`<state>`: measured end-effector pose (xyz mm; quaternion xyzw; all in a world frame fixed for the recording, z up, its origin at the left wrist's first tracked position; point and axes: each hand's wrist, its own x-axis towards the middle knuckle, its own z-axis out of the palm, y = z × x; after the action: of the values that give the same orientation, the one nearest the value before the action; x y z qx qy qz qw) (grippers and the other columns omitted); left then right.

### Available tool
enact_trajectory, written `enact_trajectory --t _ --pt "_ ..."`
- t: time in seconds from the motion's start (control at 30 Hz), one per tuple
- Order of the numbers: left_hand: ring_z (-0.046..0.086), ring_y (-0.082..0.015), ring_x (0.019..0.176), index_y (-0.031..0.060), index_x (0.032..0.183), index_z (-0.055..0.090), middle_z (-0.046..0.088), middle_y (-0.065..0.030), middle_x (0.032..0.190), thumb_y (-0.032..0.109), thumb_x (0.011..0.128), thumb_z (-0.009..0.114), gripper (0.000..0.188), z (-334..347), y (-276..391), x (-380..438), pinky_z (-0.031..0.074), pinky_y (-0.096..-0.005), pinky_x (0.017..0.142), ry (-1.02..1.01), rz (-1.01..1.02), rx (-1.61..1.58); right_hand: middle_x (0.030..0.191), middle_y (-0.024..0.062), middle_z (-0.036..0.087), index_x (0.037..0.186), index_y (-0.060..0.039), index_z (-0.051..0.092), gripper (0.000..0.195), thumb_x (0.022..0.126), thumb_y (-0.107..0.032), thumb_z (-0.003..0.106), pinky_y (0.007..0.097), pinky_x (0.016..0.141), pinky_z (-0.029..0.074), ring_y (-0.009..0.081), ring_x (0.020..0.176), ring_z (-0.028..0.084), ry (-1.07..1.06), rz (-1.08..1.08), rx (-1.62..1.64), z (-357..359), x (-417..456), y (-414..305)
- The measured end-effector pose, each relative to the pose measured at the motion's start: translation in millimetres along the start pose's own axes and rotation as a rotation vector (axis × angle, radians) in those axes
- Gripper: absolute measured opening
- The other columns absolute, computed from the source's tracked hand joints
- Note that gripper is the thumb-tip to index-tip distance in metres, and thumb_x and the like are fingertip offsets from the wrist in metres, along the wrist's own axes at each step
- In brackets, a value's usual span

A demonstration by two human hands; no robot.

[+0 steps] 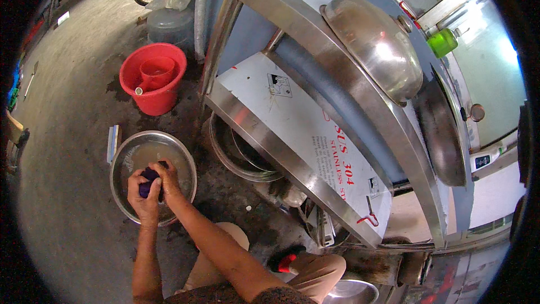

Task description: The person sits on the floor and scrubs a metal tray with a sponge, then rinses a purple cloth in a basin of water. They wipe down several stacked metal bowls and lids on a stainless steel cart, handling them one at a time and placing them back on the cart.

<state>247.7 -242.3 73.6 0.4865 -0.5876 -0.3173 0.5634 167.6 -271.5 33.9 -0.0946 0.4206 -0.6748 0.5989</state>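
Over a round metal basin (190,152) on the floor, both hands are pressed together around a bunched dark purple cloth (146,183). My left hand (142,200) grips it from the near left side. My right hand (169,179) closes over it from the right, fingers curled across the top. Much of the bundle is hidden by the fingers. Cloudy water (162,152) lies in the basin, with some foam near its left wall.
A red bucket (156,103) with a red dipper (157,71) inside stands beyond the basin. To the right rises a stainless steel shelf rack (270,114), with metal basins (253,173) beneath it. A bar-like object (113,143) lies left of the basin.
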Motion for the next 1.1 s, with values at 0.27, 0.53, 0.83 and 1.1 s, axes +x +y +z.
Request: enact_trajectory --t 0.27,0.53,0.83,1.1 --pt "0.055 -0.0285 0.085 0.0018 0.082 0.049 0.056 -0.0152 0.094 0.003 0.073 0.073 0.026 0.7 13.1 4.1 0.044 -0.0339 0.081 0.028 0.103 0.175 0.074 0.0015 0.055 0.08 -0.0068 0.058 0.012 0.075 -0.012 0.067 0.028 0.066 0.045 0.0134 0.069 0.054 -0.01 -0.045 -0.119 -6.4 12.6 16.7" --pt "0.048 -0.0301 0.07 0.0009 0.077 0.048 0.048 -0.0138 0.078 0.002 0.076 0.068 0.02 -3.2 20.2 13.6 0.041 -0.0369 0.064 0.055 0.196 0.273 0.076 0.002 0.054 0.077 -0.0069 0.059 0.006 0.076 -0.011 0.064 0.029 0.066 0.045 0.0147 0.072 0.054 -0.081 0.038 -0.132 0.9 8.0 16.6" --pt "0.047 -0.0319 0.065 0.0007 0.075 0.048 0.045 -0.0144 0.074 0.002 0.078 0.064 0.017 6.1 34.3 21.6 0.038 -0.0385 0.058 0.064 0.229 0.308 0.09 0.0098 0.059 0.084 -0.0033 0.064 0.01 0.078 -0.009 0.059 0.0335 0.075 0.047 0.0241 0.082 0.059 -0.038 -0.075 -0.294 -5.5 6.2 16.6" --pt "0.049 -0.0277 0.066 0.0013 0.074 0.051 0.047 -0.0129 0.073 0.001 0.072 0.069 0.019 5.3 23.8 18.2 0.041 -0.0344 0.06 0.01 0.187 0.22 0.086 0.0063 0.058 0.084 -0.0057 0.062 0.016 0.083 -0.021 0.059 0.0342 0.075 0.047 0.0212 0.081 0.057 -0.032 0.069 0.036 -12.4 -2.7 13.1"
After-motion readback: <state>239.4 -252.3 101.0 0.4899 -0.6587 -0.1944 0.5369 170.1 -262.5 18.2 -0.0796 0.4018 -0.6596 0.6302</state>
